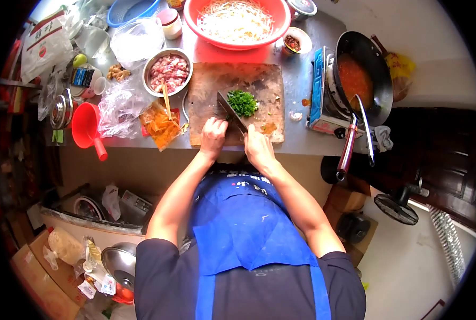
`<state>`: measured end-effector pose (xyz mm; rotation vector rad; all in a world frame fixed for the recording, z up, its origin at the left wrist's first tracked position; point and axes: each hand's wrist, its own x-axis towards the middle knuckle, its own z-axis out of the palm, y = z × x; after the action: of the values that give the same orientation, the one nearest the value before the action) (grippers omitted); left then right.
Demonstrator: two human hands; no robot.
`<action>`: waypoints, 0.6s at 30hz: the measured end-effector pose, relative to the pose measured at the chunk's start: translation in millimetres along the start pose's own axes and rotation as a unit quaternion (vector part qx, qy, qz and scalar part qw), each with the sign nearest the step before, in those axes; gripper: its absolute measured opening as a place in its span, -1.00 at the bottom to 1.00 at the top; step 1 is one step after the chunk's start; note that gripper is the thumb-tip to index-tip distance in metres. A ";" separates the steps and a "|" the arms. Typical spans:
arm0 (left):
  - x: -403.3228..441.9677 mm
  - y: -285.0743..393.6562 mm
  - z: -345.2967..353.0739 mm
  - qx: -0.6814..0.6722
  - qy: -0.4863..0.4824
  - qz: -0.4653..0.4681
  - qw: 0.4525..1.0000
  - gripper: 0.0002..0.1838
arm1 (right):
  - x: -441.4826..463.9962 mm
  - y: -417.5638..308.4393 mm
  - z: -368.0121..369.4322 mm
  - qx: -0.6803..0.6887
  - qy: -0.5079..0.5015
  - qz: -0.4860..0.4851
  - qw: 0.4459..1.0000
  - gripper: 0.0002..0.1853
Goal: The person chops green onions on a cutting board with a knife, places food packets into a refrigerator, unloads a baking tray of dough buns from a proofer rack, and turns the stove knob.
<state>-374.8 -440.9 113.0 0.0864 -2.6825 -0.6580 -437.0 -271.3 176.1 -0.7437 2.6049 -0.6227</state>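
My right hand (259, 145) is wrapped round the handle of a kitchen knife (230, 112), whose dark blade slants up and left over the wooden chopping board (206, 101). Against the blade's right side lies a pile of chopped green herbs (243, 103). To the left of the knife, my left hand (213, 136) is closed at the board's near edge, with the fingers curled under. Whether anything is in it is hidden. An orange-brown patch (268, 128) and a few green bits lie on the board near my right hand.
A metal bowl of raw meat (168, 73) with chopsticks (166, 101) stands left of the board. Behind is a red basin of bean sprouts (237, 21). On the right, a wok with red sauce (354, 77) sits on a portable stove (318, 93). A red dipper (87, 125) is far left.
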 end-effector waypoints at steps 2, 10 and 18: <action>-1.9 3.9 -2.6 -0.013 0.062 0.030 0.998 -0.73 | -1.2 -2.0 -6.4 0.021 0.010 -0.019 1.000 -0.83; -6.5 0.4 -8.0 -0.028 -0.013 -0.021 0.999 -0.72 | -7.1 -8.5 -6.3 -0.018 -0.029 0.003 0.999 -0.82; -29.7 4.5 -13.6 -0.070 0.034 -0.008 0.997 -0.66 | -17.5 -8.7 -9.3 -0.025 -0.052 -0.012 0.998 -0.82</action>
<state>-342.0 -438.4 116.0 0.0906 -2.5653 -0.8314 -423.6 -265.1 192.0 -0.8017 2.5285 -0.5126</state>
